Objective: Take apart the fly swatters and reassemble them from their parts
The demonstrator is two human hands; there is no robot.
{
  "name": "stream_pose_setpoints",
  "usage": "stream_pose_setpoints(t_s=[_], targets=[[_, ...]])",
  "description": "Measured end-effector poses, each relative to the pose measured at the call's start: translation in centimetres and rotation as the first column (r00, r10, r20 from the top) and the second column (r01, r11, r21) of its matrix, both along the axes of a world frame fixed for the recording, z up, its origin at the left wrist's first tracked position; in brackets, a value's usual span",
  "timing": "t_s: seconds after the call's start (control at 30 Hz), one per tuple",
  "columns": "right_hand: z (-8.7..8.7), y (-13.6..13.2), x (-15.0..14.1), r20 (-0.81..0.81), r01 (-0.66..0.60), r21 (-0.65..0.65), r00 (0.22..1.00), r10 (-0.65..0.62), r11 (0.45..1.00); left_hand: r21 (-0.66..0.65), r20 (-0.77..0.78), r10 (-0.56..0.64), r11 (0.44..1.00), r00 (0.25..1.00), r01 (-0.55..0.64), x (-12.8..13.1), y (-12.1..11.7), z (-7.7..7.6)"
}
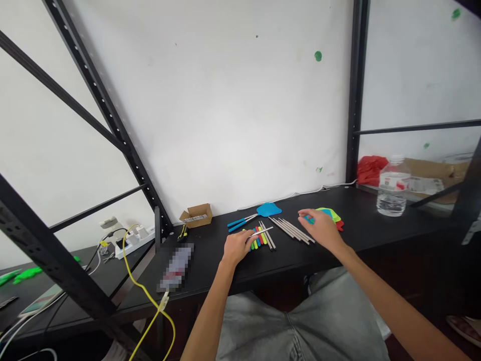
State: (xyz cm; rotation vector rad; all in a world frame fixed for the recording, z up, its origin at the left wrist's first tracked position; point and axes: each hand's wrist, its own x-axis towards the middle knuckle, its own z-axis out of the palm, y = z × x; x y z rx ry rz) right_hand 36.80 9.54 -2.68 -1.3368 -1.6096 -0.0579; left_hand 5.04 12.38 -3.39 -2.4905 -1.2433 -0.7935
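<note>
My left hand (237,246) rests on the black table (210,265), fingers closed round a thin metal rod (262,231) that sticks out to the right over several coloured handles (258,238). My right hand (320,228) reaches over a stack of coloured swatter heads (330,215), its fingers curled on a blue piece; the grip itself is partly hidden. A row of loose metal rods (291,230) lies between my hands. An assembled blue fly swatter (259,212) lies just behind them.
A small open cardboard box (196,214) sits at the back left. A water bottle (393,188), a red bag (370,169) and cardboard lie at the right. A power strip (135,239) and yellow cable (141,286) are left. Black shelf posts (355,90) frame the table.
</note>
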Motion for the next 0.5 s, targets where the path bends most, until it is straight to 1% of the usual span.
stream_pose_setpoints(t_s=[0.03, 0.1, 0.2, 0.33, 0.4, 0.5], targets=[[0.0, 0.3, 1.4, 0.078, 0.051, 0.003, 0.996, -0.051, 0.999, -0.004, -0.001, 0.002, 1.0, 1.0, -0.002, 0.0, 0.0, 0.0], [-0.3, 0.9, 3.8, 0.201, 0.147, -0.044, 0.97, -0.135, 0.988, -0.01, -0.014, 0.013, 1.0, 1.0, -0.013, 0.1, -0.1, 0.1], [-1.4, 1.7, 6.6, 0.325, 0.239, -0.156, 0.929, -0.179, 0.958, -0.004, -0.028, 0.042, 0.999, 0.999, -0.042, 0.1, -0.2, 0.2], [-2.5, 2.5, 8.6, 0.394, 0.319, -0.296, 0.899, -0.189, 0.9, 0.008, -0.038, 0.056, 0.998, 0.998, -0.056, 0.1, -0.2, 0.3], [-2.8, 2.7, 9.1, 0.414, 0.336, -0.315, 0.89, -0.189, 0.888, 0.011, -0.042, 0.059, 0.998, 0.997, -0.059, 0.1, -0.2, 0.2], [-3.1, 2.9, 9.6, 0.419, 0.334, -0.311, 0.888, -0.187, 0.89, 0.012, -0.046, 0.067, 0.998, 0.997, -0.066, 0.1, -0.1, 0.1]])
